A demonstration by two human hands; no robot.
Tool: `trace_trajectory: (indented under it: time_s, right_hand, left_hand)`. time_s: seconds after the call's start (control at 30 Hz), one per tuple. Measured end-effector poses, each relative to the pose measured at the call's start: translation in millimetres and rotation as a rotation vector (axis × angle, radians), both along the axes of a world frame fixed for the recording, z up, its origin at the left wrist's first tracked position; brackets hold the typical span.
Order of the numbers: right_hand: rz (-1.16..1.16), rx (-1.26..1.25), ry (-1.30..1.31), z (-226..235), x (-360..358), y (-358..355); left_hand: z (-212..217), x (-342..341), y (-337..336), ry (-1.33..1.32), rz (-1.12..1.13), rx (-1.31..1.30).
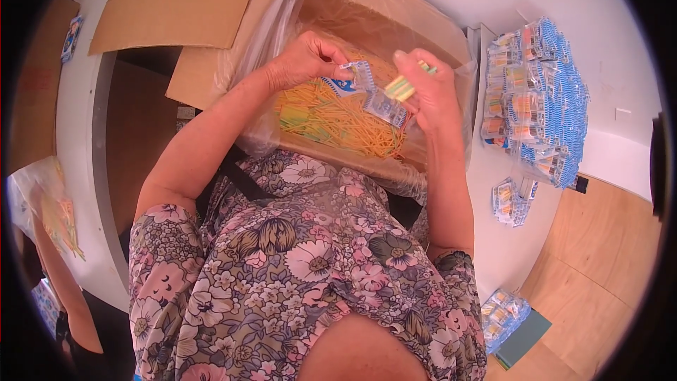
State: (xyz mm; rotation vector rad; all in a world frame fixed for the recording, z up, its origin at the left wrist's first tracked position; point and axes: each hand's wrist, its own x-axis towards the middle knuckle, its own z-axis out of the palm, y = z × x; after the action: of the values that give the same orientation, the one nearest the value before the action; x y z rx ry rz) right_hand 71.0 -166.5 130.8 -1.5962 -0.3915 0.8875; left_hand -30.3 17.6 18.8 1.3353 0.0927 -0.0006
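Observation:
My left hand (308, 60) pinches the edge of a small clear plastic packet (363, 76) with blue print, above the open carton. In my right hand (431, 90) is a small bundle of short yellow and green sticks (400, 89), with the fingers closed round them. The bundle's end is close beside the packet. Just below, another blue-printed packet (386, 109) lies over the loose sticks. Many thin orange, yellow and green sticks (342, 118) fill the bottom of the plastic-lined carton (416, 15).
Filled packets (525, 99) are piled high on the white table to the right, with a small packet group (513, 201) nearer. A blue bag of packets (504, 317) sits lower right. Cardboard flaps (176, 3) stick out left. Another person's arm (67, 282) is at far left, by a plastic bag (42, 190).

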Motion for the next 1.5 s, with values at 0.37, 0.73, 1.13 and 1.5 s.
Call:
trace_trajectory:
  time_s: [0.37,0.73,1.13,1.5]
  right_hand:
    - [0.135,-0.250,-0.910,-19,-12,34]
    - [0.112,-0.062,-1.198,-41,-25,6]
    - [-0.631,-0.029,-0.620,14,26,-261]
    - [-0.856,-0.921,-1.678,-39,65,-354]
  left_hand:
    - [-4,2,2,0.013,-0.048,0.013]
    - [3,14,-3,0.052,-0.053,0.327]
    - [-7,-8,8,0.146,-0.113,0.266]
    - [26,31,-31,0.010,-0.542,0.919]
